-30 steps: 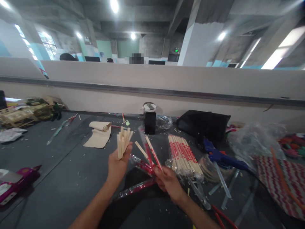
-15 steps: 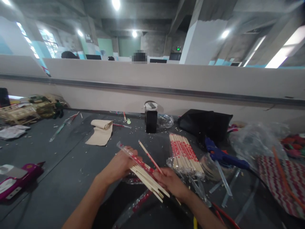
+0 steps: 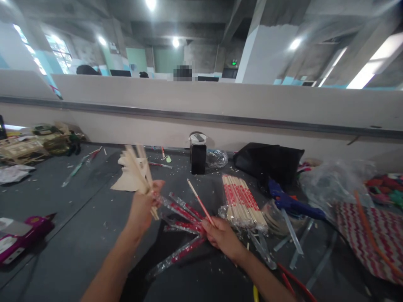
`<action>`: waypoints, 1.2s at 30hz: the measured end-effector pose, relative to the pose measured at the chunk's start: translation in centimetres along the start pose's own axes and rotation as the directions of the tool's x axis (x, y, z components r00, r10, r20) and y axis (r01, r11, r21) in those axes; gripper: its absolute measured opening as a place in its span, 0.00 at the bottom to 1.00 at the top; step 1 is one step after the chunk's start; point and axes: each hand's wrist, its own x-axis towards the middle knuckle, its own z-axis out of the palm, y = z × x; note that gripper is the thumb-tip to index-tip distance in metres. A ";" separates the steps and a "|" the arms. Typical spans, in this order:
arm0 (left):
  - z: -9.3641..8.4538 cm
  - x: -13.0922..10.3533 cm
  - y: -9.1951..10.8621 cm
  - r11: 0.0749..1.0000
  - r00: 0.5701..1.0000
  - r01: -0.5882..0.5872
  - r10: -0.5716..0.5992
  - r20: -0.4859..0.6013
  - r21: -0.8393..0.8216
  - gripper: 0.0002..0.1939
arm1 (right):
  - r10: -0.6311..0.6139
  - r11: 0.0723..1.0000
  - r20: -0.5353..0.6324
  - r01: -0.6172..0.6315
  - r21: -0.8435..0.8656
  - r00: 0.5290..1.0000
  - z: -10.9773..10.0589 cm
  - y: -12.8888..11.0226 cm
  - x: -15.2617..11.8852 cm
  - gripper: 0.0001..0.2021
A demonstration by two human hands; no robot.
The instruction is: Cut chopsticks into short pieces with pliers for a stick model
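The left hand (image 3: pixel 143 207) points up, closed around plain sticks (image 3: pixel 137 167). The right hand (image 3: pixel 220 237) leans left near the tabletop's (image 3: pixel 78 235) front edge, pinching red wrappers (image 3: pixel 185 224).

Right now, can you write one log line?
left hand: pale wooden sticks | right hand: clear-and-red plastic wrappers, slim red-marked stick | nearby: blue plastic glue gun

Ceiling lamps (image 3: pixel 150 4) glare above my dim grey table (image 3: pixel 78 235), dark shadow pooling along its near edge, my left hand's sticks (image 3: pixel 135 167) motion-blurred.
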 end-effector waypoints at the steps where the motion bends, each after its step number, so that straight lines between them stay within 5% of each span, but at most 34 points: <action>1: 0.8 -0.6 -0.7 0.998 0.997 0.052 -0.054 0.062 0.027 0.18 | -0.001 1.000 0.027 0.002 -0.007 1.000 0.1 0.1 -0.1 0.24; 4: 2.4 -1.6 -2.4 0.986 0.965 0.159 -0.166 0.203 0.050 0.22 | 0.006 1.000 0.124 -0.007 0.003 0.992 0.6 0.1 -0.4 0.23; 7: 2.5 -1.6 -3.3 0.984 0.956 0.179 -0.177 0.233 0.014 0.18 | 0.000 0.999 0.165 -0.006 0.038 0.986 0.9 -0.1 -0.7 0.23; 15: 2.8 -1.8 -4.0 0.972 0.964 0.215 -0.197 0.178 -0.090 0.16 | -0.068 0.998 0.005 0.068 -0.008 0.998 0.9 -0.5 -0.4 0.23; 22: 4.6 -5.5 -7.2 0.940 0.865 0.339 -0.324 0.384 0.030 0.14 | -0.123 0.992 -0.102 0.122 -0.018 0.987 0.8 0.0 -0.2 0.23; 24: 4.3 -5.2 -7.2 0.953 0.879 0.283 -0.302 0.370 0.105 0.13 | -0.134 0.989 -0.119 0.126 -0.076 0.984 0.4 -0.2 -0.1 0.22; 26: 3.5 -4.2 -6.6 0.959 0.943 0.130 -0.198 0.268 0.250 0.12 | -0.148 0.980 -0.131 0.128 -0.153 0.980 0.0 -0.6 0.0 0.20; 28: 2.5 -3.0 -5.6 0.895 0.989 -0.092 0.030 0.148 0.436 0.11 | -0.170 0.963 -0.142 0.134 -0.233 0.975 -0.5 -1.1 0.2 0.18; 29: 1.9 -2.4 -5.1 0.821 0.978 -0.209 0.168 0.125 0.531 0.09 | -0.187 0.952 -0.150 0.141 -0.272 0.971 -0.6 -1.3 0.2 0.17; 31: 1.0 -1.4 -4.3 0.599 0.888 -0.443 0.396 0.234 0.668 0.09 | -0.223 0.928 -0.146 0.164 -0.334 0.964 -0.9 -1.5 0.3 0.17; 33: 0.4 -0.7 -4.0 0.336 0.753 -0.627 0.491 0.437 0.703 0.12 | -0.241 0.916 -0.112 0.188 -0.355 0.964 -1.0 -1.4 0.3 0.17; 36: 0.0 0.0 -4.3 0.093 0.542 -0.833 0.334 0.771 0.545 0.15 | -0.239 0.915 -0.054 0.207 -0.345 0.970 -1.1 -1.1 0.2 0.13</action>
